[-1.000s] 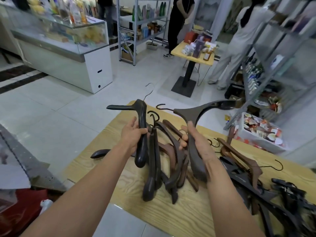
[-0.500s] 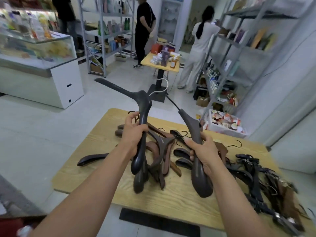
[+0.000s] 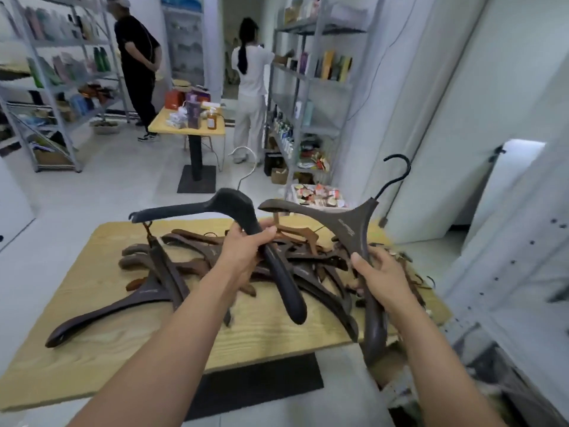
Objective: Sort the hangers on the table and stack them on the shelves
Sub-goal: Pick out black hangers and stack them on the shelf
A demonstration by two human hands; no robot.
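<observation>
The left hand (image 3: 243, 254) is raised above the table (image 3: 123, 359), fingers curled round one arm of a black hanger (image 3: 237, 204) just below its neck, thumb on the near side; that arm runs down toward the camera, the other points out to the left, and its pale metal hook (image 3: 246, 161) rises behind; the right hand (image 3: 381, 275) grips a brown hanger (image 3: 351, 223) by its lower arm, fingers wrapped and thumb laid along the wood, so that the long end hangs past the table's near edge; its black hook (image 3: 397, 174) stands up to the right and its other arm reaches left, tip near the black hanger's neck; the two hangers are close but I cannot tell whether they touch; both are held clear of the table. Below them lies the pile (image 3: 311, 260) – brown and reddish hangers heaped across the middle and right of the table, overlapping at all angles; one dark hanger (image 3: 107, 312) sprawls apart at the left, its arm reaching toward the near left corner. A dark mat (image 3: 255, 386) shows under the table. Beyond stand metal shelves (image 3: 311, 81) at the right with boxes and bottles – a person in white (image 3: 249, 75) faces them; a person in black (image 3: 138, 57) stands by the left shelves (image 3: 61, 72); between them is a small table (image 3: 187, 124) with goods on it.
</observation>
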